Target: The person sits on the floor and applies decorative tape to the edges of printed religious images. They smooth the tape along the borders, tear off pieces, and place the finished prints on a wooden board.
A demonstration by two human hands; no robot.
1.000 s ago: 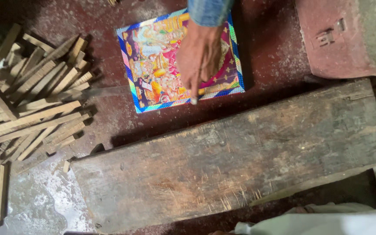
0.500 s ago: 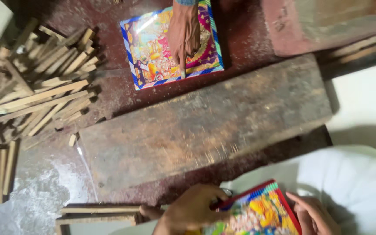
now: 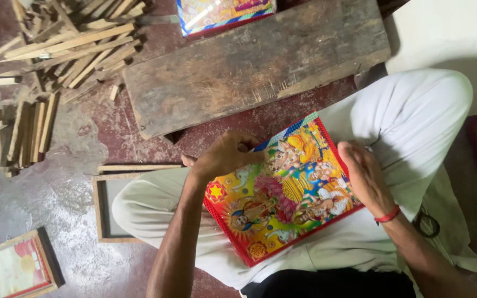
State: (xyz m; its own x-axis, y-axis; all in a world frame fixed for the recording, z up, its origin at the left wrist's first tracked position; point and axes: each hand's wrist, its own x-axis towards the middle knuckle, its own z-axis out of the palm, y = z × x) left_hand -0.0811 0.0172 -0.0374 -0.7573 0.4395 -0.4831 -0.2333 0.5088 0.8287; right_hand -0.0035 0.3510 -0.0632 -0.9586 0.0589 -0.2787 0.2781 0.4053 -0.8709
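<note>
At lower centre I see my left hand [image 3: 224, 156] curled, pinching the top edge of a colourful red-bordered picture print [image 3: 280, 190] lying on my lap, while my right hand [image 3: 366, 177] lies flat, fingers together, on its right edge. Beyond, a weathered wooden plank [image 3: 255, 63] crosses the upper frame, with loose wooden strips [image 3: 73, 49] at upper left.

Head view, steeply down, close
</note>
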